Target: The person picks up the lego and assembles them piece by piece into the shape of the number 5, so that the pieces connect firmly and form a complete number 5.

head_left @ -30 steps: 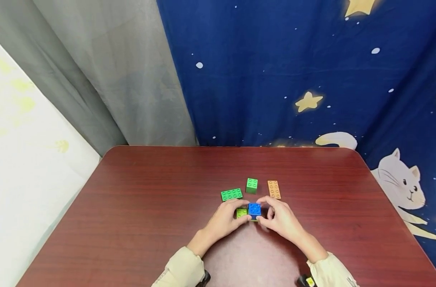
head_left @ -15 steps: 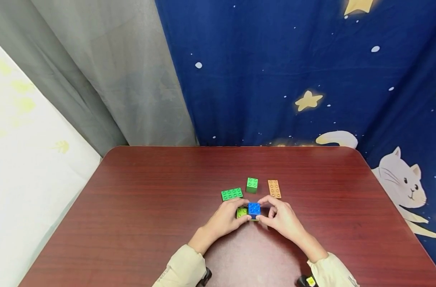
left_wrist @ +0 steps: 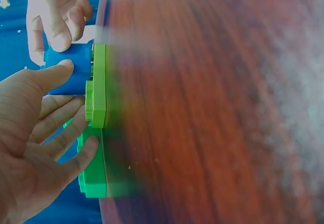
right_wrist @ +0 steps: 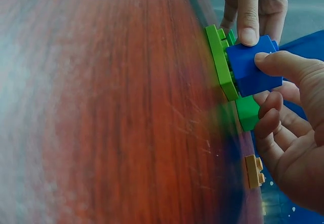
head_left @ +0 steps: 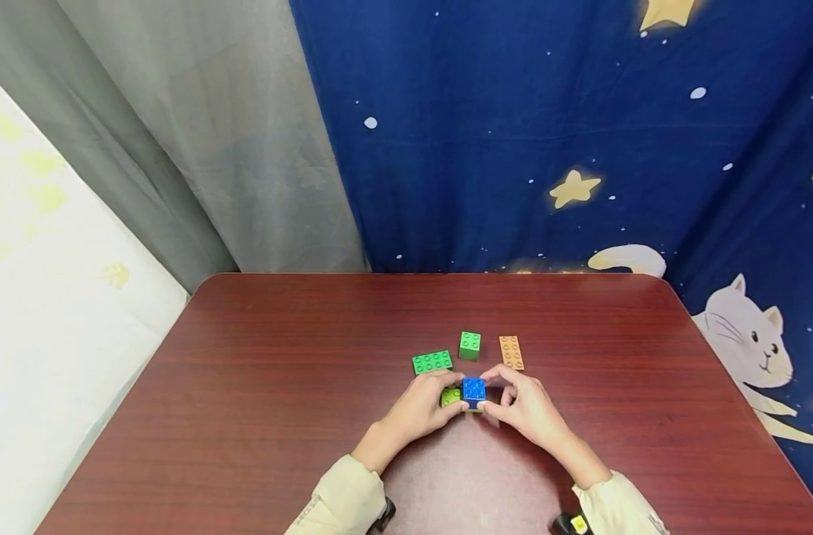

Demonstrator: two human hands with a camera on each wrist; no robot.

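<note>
A square blue building brick (head_left: 474,388) with studs on top sits over the right part of a lime green plate (head_left: 450,397). My left hand (head_left: 418,406) pinches the brick from the left, thumb on its near face and fingers behind. From the right, my right hand (head_left: 528,410) pinches the same brick with thumb and index finger, its other fingers curled in. In the right wrist view, some lime studs show along the lower edge of the blue brick (right_wrist: 246,74). The lime plate (left_wrist: 99,97) lies low at the tabletop in the left wrist view.
Just behind the hands lie a green plate (head_left: 432,362), a small green brick (head_left: 470,346) and an orange plate (head_left: 511,353). All rest on a dark red wooden table (head_left: 279,357). Grey and blue star-patterned curtains (head_left: 460,148) hang beyond its far edge.
</note>
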